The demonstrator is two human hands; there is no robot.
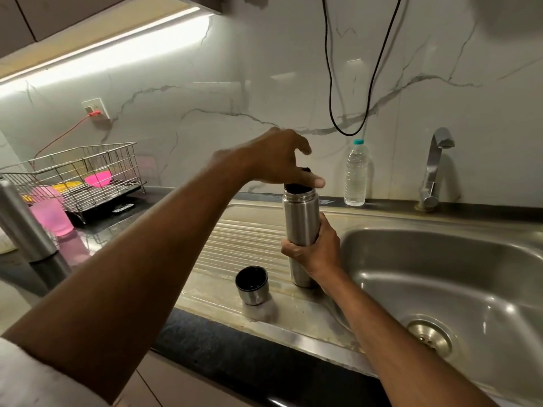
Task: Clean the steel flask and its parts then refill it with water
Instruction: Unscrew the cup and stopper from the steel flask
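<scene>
We had the steel flask [301,227] standing upright on the ribbed drainboard [249,245], just beside the sink basin [440,274]. Our right hand [313,249] wrapped its fingers round the lower body, bracing it, we judged, against the twisting above. Our left hand [282,161] sat over the mouth, fingers curled on the black stopper [296,188], probably unscrewing it. The outer cup [251,284] stood open-end up near the flask, already off and out of the way. The flask looked brushed, clean outside, unmarked. A plastic water bottle [356,174] waited by the wall, the tap [435,168] further right.
</scene>
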